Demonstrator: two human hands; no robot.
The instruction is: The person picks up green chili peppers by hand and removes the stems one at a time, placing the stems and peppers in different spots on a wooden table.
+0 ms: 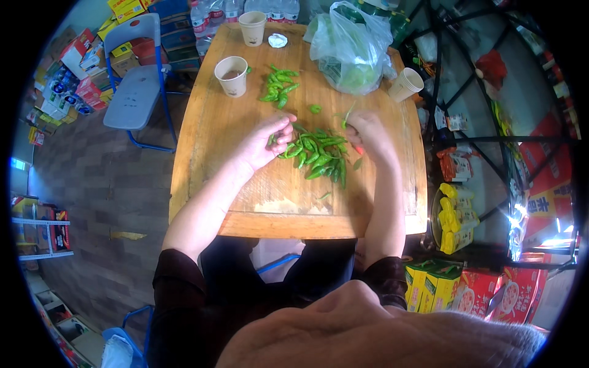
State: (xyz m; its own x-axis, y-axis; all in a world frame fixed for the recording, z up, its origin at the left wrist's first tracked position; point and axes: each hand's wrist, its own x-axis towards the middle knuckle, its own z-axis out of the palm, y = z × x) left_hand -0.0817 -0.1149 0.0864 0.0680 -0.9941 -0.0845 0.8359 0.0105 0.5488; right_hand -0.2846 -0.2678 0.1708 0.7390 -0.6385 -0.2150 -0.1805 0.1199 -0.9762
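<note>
Green chili peppers (319,154) lie in a loose pile in the middle of the wooden table, between my hands. My left hand (270,140) hovers at the pile's left edge with its fingers curled; a bit of green pepper shows inside them. At the pile's right side my right hand (370,136) is closed in a pinch, and a thin green stem (348,115) sticks up from its fingertips. Something small and red (359,149) shows under that hand, too little visible to name. Farther back sits a smaller group of green peppers (280,86), with a short green piece (315,108) nearby.
Two upright paper cups (252,29) stand at the table's back left, the nearer holding dark contents. A crumpled white wad (277,40) lies beside them. A plastic bag of greens (353,58) and a tilted paper cup (405,84) occupy the back right. A folding chair (136,92) stands left.
</note>
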